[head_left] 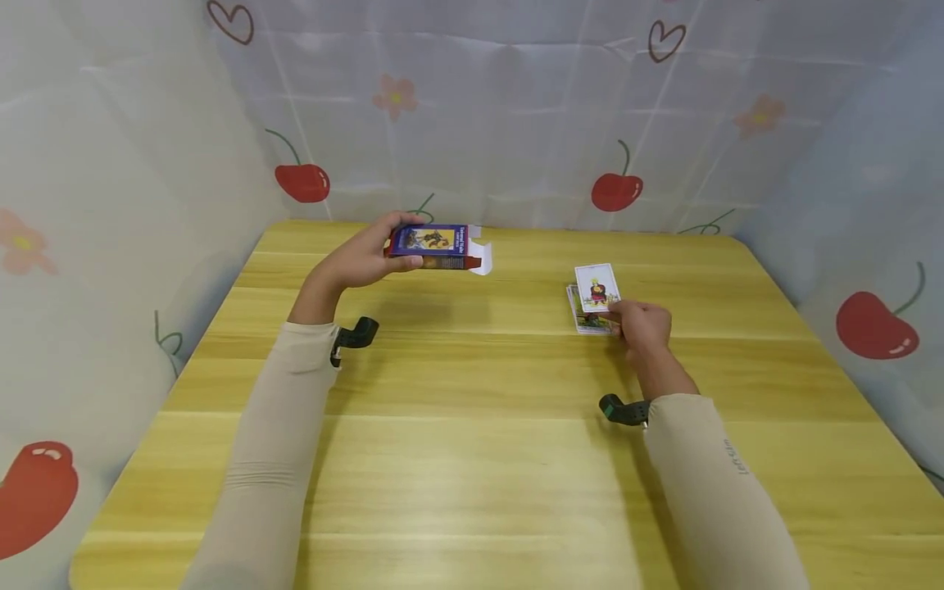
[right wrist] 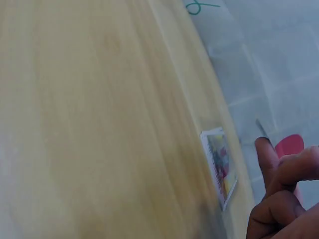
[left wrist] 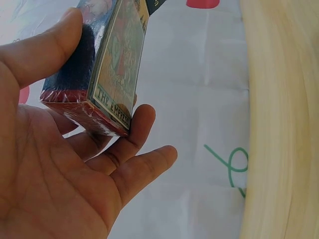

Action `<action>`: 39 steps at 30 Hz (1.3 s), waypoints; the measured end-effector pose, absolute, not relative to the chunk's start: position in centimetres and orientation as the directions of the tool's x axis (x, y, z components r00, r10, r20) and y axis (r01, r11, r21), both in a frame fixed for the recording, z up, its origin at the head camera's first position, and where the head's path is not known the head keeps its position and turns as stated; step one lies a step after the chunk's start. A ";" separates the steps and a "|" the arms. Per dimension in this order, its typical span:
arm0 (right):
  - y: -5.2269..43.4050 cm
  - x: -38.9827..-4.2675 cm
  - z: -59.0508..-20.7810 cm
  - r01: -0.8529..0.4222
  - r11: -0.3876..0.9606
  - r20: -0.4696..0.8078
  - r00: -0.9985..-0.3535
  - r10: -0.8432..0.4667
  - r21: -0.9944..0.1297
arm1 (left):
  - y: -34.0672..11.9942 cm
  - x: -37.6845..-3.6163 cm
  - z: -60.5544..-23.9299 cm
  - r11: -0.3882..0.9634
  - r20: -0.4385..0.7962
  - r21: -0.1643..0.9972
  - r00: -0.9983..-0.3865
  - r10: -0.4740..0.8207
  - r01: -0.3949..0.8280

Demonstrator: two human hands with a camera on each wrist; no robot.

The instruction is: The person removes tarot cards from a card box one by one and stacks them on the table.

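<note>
From my head view, nearest are two pale sleeves (head_left: 269, 459), each bearing one dark wrist camera (head_left: 359, 332); farther off, one card box (head_left: 431, 239), one loose card (head_left: 594, 283) and one small pile of cards (head_left: 590, 324), too overlapped for me to count. Beneath is a yellow wood-grain counter (head_left: 457, 492); beyond its far edge hangs pale sheeting (head_left: 479, 123) printed with cherries, hearts and flowers. The fingers of the right hand (head_left: 643, 328) pinch the loose card's near right corner, above the pile. At left, slightly farther, the left hand (head_left: 361, 256) grips the box's left end, clear of the counter, unfolded flaps facing right.
</note>
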State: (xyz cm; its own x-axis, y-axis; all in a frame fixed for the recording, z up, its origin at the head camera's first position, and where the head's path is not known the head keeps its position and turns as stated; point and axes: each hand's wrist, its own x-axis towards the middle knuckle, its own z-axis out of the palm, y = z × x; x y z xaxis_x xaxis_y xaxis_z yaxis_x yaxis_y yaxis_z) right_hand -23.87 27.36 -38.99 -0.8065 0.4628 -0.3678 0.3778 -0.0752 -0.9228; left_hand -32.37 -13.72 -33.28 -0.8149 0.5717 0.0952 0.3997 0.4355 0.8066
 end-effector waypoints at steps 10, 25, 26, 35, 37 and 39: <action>27.7 -23.4 -40.0 0.473 -0.042 -0.442 -0.785 0.435 -0.880 | -13.7 -32.4 -33.4 0.434 0.093 0.808 -0.813 0.575 0.399; 27.8 -23.2 -40.8 0.482 -0.005 -0.430 -0.776 0.462 -0.876 | -13.4 -32.2 -33.1 0.427 0.099 0.808 -0.809 0.580 0.405; 27.8 -23.3 -40.9 0.481 -0.003 -0.428 -0.777 0.462 -0.877 | -13.4 -32.2 -33.0 0.428 0.098 0.808 -0.809 0.579 0.405; 27.7 -23.3 -40.8 0.551 0.068 -0.461 -0.754 0.468 -0.832 | -13.6 -32.2 -33.0 0.433 0.104 0.802 -0.810 0.577 0.412; 27.7 -23.3 -40.8 0.551 0.069 -0.460 -0.753 0.470 -0.832 | -13.5 -32.2 -33.0 0.427 0.108 0.803 -0.806 0.582 0.415; 27.8 -23.3 -40.8 0.560 0.086 -0.461 -0.752 0.472 -0.824 | -13.6 -32.2 -33.0 0.420 0.111 0.806 -0.803 0.585 0.418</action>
